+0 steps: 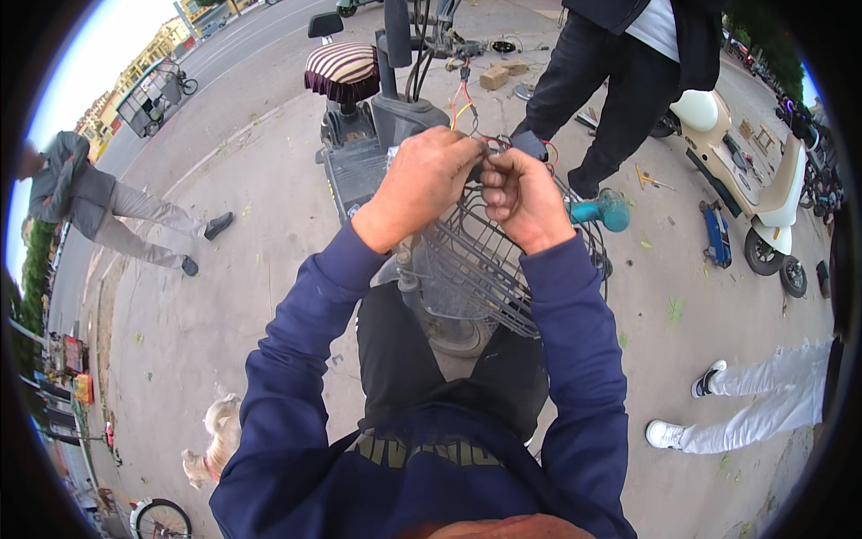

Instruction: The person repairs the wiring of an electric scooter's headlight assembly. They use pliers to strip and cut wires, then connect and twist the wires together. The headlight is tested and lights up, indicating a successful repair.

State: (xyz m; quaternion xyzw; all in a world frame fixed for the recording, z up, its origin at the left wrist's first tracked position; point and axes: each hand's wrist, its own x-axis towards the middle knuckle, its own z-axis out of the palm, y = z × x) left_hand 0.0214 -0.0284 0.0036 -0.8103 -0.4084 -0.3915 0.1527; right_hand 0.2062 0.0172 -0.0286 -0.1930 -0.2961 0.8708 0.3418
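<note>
My left hand (431, 175) and my right hand (523, 193) meet above the front of an electric scooter, fingers pinched together on thin electrical wires. Red and yellow wires (464, 97) run down to them from the scooter's handlebar area; the exact ends are hidden by my fingertips. Just below lies the scooter's dark wire basket (467, 260), between my knees. A dark block-shaped part (530, 144) with a red wire sits right behind my right hand. Beside my right wrist a teal rounded object (611, 210) sticks out; its kind is unclear.
The scooter's striped seat cover (343, 67) is beyond my left hand. A person in dark trousers (602, 81) stands close at the far right. A cream scooter (745, 171), a blue tool-like object (716, 234) and white-trousered legs (763, 404) are rightward. At left are a walker (126, 202) and a dog (220, 436).
</note>
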